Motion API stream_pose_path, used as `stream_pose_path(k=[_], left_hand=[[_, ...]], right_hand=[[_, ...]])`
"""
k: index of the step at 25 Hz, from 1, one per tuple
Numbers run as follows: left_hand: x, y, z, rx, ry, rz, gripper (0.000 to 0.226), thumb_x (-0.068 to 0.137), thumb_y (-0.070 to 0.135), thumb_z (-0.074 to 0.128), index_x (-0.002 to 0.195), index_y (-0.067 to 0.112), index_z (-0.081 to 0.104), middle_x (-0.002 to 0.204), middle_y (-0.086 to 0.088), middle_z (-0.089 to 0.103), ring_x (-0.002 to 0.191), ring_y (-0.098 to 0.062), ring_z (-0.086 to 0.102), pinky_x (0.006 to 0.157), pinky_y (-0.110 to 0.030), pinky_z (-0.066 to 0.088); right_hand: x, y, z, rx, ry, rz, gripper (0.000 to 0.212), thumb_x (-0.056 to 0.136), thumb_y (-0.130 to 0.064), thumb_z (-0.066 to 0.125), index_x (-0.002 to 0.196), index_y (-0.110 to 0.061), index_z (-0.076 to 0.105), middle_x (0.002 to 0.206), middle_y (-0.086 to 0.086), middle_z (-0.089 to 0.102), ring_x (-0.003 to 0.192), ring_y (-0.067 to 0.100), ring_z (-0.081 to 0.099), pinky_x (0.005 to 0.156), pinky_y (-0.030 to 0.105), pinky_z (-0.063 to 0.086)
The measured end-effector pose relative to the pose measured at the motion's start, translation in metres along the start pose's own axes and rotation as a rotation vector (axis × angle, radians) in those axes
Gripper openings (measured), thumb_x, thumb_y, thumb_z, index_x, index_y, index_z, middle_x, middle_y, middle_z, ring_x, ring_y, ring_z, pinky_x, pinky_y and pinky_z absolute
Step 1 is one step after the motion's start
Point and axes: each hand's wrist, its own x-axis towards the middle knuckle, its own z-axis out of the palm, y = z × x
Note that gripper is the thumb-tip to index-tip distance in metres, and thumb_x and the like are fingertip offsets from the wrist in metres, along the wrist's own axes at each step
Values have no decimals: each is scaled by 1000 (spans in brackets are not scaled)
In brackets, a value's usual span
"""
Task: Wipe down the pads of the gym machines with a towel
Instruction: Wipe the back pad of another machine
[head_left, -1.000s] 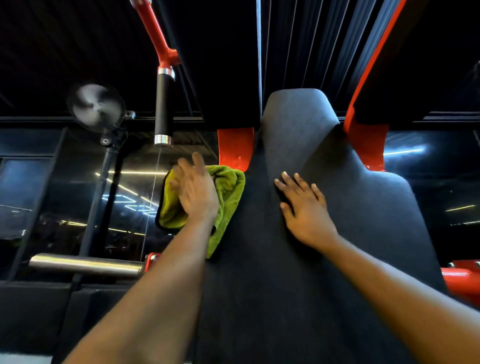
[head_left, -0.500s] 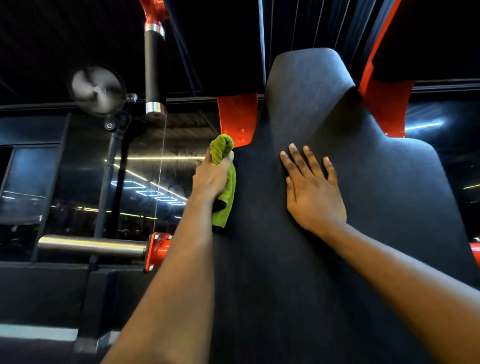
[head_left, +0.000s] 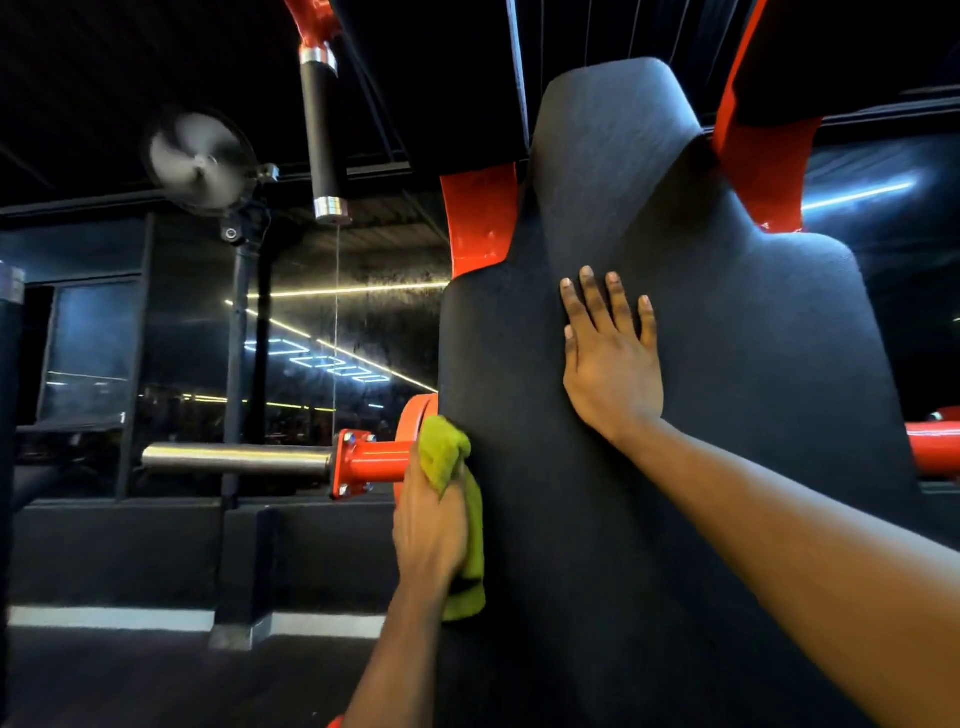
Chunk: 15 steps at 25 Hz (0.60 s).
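A tall black back pad (head_left: 701, 415) of a red-framed gym machine fills the middle and right of the view. My left hand (head_left: 428, 525) grips a bunched green towel (head_left: 452, 467) and holds it against the pad's left edge, low down. The towel's lower end hangs below my fist. My right hand (head_left: 610, 364) lies flat on the pad's face, fingers straight and spread, pointing up.
A red bracket with a steel weight peg (head_left: 239, 460) sticks out left of the pad, just beside the towel. A black hanging handle (head_left: 322, 135) on a red arm is above it. A wall fan (head_left: 200, 161) spins at the left. Dark windows stand behind.
My left hand has slid the towel down the pad's left edge, from near the red upper bracket to the level of the weight peg. My right hand stays flat on the pad.
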Motion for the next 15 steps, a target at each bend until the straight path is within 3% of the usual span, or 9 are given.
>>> stream_pose_path(k=[2,4,6,9,12,15], left_hand=[[48,40,8,29,4,83,24,97,40,52,119,35,45,116,-7,61,113,-40,57,88,-39,40],[91,78,16,44,33,107,41,97,41,52,134,26,41,131,-12,56,119,-42,53,95,-44,39],[101,89,21,42,82,157,54,96,41,52,145,28,34,140,-9,51,121,-42,52,97,-46,39],[57,45,19,43,89,179,61,94,39,55,149,42,29,145,-1,49,119,-39,55,97,-47,42],[-13,-14,14,8,63,33,65,92,36,56,146,53,25,145,-3,51,119,-39,56,99,-52,45],[-74,-50,4,80,40,-22,66,92,29,58,149,46,28,147,1,48,118,-36,56,94,-51,46]], right_hand=[[-1,0,3,-9,6,-6,55,108,-30,26,162,-23,16,170,0,12,157,24,5,126,54,9],[0,2,5,-15,12,-6,55,108,-31,25,162,-23,16,170,0,12,157,23,4,126,53,7],[-1,2,8,-21,28,-8,55,108,-32,26,162,-23,18,170,0,14,157,24,5,126,52,8],[-10,0,6,-8,28,-11,54,108,-31,28,161,-21,21,169,3,17,157,26,9,126,53,10],[-36,-13,1,23,-18,-6,56,106,-32,32,160,-20,24,169,6,18,157,27,10,125,53,14],[-90,-32,-1,68,-105,-85,59,104,-37,38,160,-25,24,170,4,14,157,26,6,125,53,13]])
